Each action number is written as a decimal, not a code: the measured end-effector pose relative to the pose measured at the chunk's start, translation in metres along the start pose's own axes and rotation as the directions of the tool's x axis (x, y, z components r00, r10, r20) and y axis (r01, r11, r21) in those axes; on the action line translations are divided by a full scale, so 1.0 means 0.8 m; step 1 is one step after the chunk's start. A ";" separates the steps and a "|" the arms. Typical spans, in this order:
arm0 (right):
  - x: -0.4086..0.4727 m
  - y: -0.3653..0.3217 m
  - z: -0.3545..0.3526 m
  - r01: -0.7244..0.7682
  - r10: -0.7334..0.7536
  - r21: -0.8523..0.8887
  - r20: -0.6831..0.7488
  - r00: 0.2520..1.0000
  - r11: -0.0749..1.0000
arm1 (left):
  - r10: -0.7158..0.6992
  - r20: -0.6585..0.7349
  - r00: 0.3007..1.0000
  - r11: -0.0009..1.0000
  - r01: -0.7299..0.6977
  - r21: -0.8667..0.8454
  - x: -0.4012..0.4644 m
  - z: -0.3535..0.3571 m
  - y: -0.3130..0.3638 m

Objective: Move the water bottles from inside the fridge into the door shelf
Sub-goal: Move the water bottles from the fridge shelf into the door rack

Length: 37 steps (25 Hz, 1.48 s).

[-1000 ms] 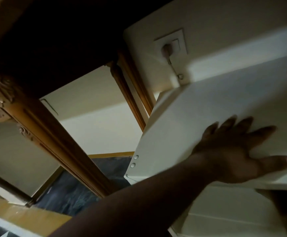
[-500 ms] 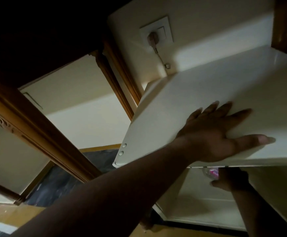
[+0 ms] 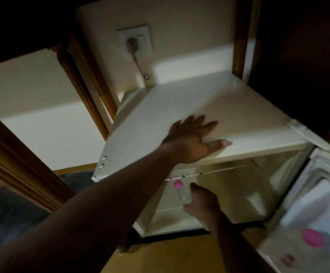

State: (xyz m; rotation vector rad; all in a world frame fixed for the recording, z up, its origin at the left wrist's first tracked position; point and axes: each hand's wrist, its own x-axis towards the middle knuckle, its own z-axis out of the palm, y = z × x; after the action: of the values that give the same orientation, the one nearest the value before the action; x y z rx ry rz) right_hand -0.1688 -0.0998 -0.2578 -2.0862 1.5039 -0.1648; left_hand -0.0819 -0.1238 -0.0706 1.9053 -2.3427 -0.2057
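Nothing readable showed anywhere I looked: no label on the fridge (image 3: pixel 199 107), and the bottle (image 3: pixel 181 194) at five o'clock was too blurred for any lettering.

The scene is dimly lit; corners are lost in black. The fridge top (image 3: pixel 209 107) is softly lit, and the door (image 3: pixel 317 223) is smeared by blur.
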 end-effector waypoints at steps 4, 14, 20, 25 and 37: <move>-0.100 0.033 -0.005 -0.157 0.185 0.239 -0.098 0.978 0.958 | 0.004 -0.014 1.000 1.000 -0.004 0.024 -0.003 -0.001 0.001; -0.318 0.041 -0.023 -0.239 0.796 0.791 -0.442 0.412 0.563 | 0.059 -0.017 0.998 0.995 -0.057 0.083 0.001 0.008 -0.013; -0.347 0.075 -0.032 -0.158 0.787 0.779 -0.560 0.259 0.607 | 0.065 -0.013 0.998 0.992 -0.063 0.107 0.007 0.007 -0.021; -0.322 0.089 -0.004 -0.128 0.788 0.778 -0.603 0.120 0.615 | 0.056 -0.027 0.998 0.993 -0.052 0.103 0.007 0.011 -0.028; -0.307 0.173 -0.012 -0.237 0.875 0.844 -0.445 0.189 0.481 | 0.045 -0.009 0.999 0.995 -0.044 0.093 0.009 0.014 -0.019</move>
State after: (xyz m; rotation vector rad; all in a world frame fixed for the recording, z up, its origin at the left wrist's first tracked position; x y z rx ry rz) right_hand -0.3779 0.0889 -0.2664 -0.5720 2.3062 -1.4048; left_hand -0.0702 -0.1332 -0.0844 1.8869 -2.4250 -0.0826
